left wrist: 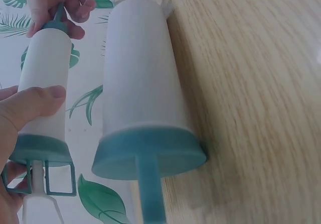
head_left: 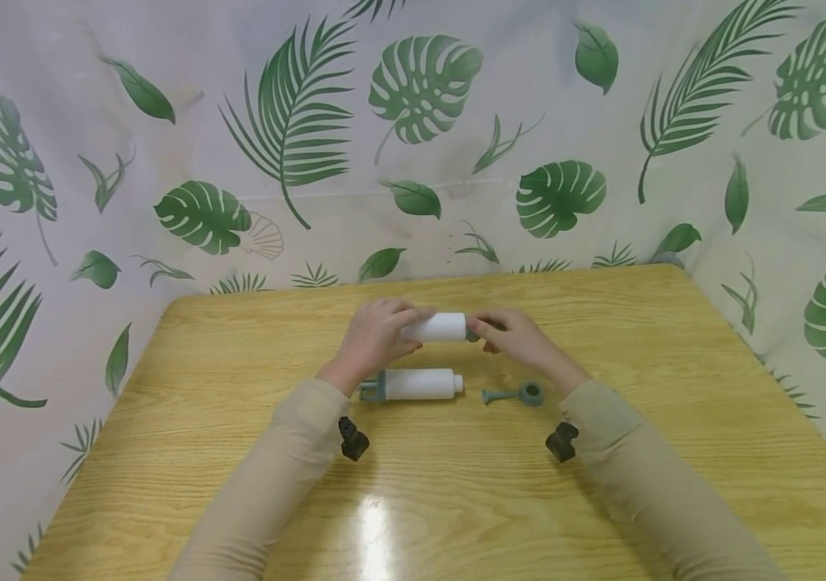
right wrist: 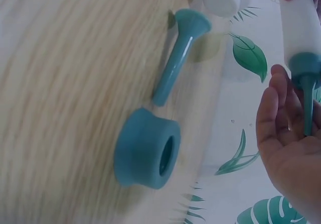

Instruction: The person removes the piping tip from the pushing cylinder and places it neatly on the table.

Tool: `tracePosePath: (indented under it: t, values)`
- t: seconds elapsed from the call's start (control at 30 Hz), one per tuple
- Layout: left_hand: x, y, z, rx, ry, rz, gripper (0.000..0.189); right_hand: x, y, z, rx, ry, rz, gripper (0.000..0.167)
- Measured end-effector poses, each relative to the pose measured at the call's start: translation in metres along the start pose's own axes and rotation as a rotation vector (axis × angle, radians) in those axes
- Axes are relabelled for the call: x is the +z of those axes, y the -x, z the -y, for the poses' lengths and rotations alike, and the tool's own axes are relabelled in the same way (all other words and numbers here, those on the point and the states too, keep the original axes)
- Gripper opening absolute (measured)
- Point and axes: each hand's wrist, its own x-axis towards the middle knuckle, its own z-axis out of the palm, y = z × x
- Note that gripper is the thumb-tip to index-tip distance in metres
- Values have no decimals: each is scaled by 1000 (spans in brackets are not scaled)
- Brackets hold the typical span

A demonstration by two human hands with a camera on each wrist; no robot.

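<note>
My left hand (head_left: 375, 335) grips a white syringe-like tube (head_left: 445, 327) lying sideways above the table. In the left wrist view this held tube (left wrist: 46, 66) has a teal flange with finger loops (left wrist: 60, 179) and a white plunger at one end. At the other end, my right hand (head_left: 518, 332) holds the teal nozzle cap (right wrist: 305, 66) with its fingers around it; its slim spout points into the palm. A second white tube (head_left: 419, 385) with a teal handle lies on the table below. Right of it are a loose teal nozzle (right wrist: 176, 58) and a teal ring cap (right wrist: 131, 148).
The wooden table (head_left: 456, 500) meets a leaf-patterned sheet (head_left: 471, 202) behind and at both sides. Black wrist mounts (head_left: 353, 440) hang near the tabletop beside both sleeves. The second tube and loose teal parts lie nearer the person than the held tube.
</note>
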Motion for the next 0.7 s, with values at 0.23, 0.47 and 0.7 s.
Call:
tracePosePath:
  t: [0.23,0.47,0.7]
  values:
    - [1,2,2,-11,2,22,53,2,-1,-2,-25,-42,-16,46]
    - [0,4,3,-24,11,29,54,2,0,2,-41,-58,-24,50]
    - [-2,6,3,-11,4,5,55,1,-1,-1,21,-98,33,53]
